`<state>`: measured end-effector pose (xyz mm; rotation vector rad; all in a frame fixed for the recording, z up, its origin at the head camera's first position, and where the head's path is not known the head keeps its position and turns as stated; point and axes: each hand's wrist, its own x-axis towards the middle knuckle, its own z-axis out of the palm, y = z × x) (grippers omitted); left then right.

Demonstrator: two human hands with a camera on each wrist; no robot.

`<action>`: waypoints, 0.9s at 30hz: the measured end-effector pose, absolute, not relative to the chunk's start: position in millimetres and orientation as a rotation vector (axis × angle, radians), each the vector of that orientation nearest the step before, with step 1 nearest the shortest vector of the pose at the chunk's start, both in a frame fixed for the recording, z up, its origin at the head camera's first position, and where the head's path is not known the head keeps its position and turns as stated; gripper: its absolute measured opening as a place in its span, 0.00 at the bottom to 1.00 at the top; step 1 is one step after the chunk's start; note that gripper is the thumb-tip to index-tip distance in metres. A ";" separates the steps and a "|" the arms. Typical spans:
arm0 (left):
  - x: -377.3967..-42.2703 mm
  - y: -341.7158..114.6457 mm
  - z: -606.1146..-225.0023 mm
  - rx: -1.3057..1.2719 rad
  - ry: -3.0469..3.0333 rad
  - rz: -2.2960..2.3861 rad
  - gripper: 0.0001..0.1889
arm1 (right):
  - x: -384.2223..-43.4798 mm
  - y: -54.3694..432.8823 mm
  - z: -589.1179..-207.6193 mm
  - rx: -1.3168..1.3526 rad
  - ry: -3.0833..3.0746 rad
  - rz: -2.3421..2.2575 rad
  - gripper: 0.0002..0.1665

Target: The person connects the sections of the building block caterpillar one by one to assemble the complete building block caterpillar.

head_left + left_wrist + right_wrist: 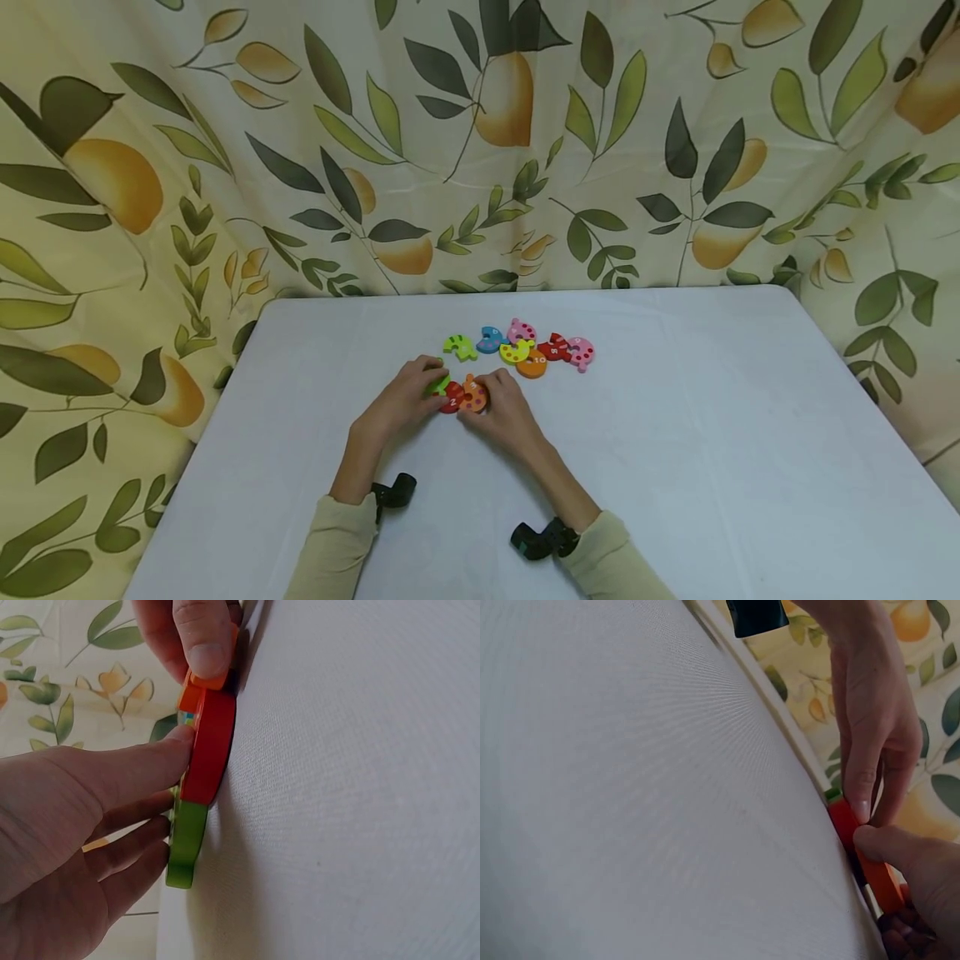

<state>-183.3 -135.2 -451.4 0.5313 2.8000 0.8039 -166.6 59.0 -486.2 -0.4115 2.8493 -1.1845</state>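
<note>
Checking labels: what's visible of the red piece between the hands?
The red piece is thick, with a smooth curved side and a pale mark on top, too small to read surely; it looks like painted wood or plastic. It sits roughly flat on the white table, between the green piece and the orange piece, seemingly against both. The left hand touches it with its thumb; its outline is partly hidden.

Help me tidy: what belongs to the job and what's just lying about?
Job: red "2" puzzle piece, spotted orange piece, green piece.

Lying about, probably same set: striped green piece, blue piece, yellow piece, orange "10" piece, farther red piece, two pink pieces.
</note>
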 end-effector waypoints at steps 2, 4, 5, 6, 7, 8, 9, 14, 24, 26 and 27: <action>-182.5 -135.2 -451.2 0.515 2.796 0.796 0.26 | -166.5 58.9 -487.2 -0.422 2.848 -1.179 0.33; -181.5 -135.3 -451.0 0.501 2.790 0.795 0.26 | -166.4 58.9 -488.0 -0.428 2.850 -1.170 0.33; -181.0 -135.4 -451.0 0.498 2.790 0.799 0.26 | -166.4 59.1 -488.2 -0.432 2.850 -1.172 0.33; -180.7 -135.3 -451.0 0.498 2.792 0.799 0.26 | -166.3 59.3 -488.4 -0.433 2.851 -1.170 0.33; -180.6 -135.2 -450.9 0.496 2.792 0.799 0.26 | -166.4 59.6 -488.5 -0.435 2.854 -1.168 0.33; -180.4 -135.2 -450.8 0.499 2.796 0.799 0.26 | -166.6 59.8 -488.5 -0.434 2.854 -1.166 0.33; -180.3 -135.0 -450.7 0.500 2.800 0.799 0.26 | -166.9 60.1 -488.4 -0.436 2.855 -1.164 0.33; -181.0 -134.6 -449.5 0.514 2.815 0.797 0.26 | -168.9 61.2 -488.5 -0.437 2.853 -1.157 0.34; -181.7 -134.1 -449.6 0.494 2.804 0.791 0.27 | -169.5 59.9 -488.5 -0.427 2.867 -1.082 0.35; -180.8 -133.4 -449.0 0.485 2.809 0.786 0.27 | -169.9 59.5 -488.5 -0.417 2.869 -1.060 0.36; -180.2 -132.5 -448.7 0.480 2.817 0.775 0.26 | -170.2 59.3 -488.5 -0.412 2.869 -1.051 0.36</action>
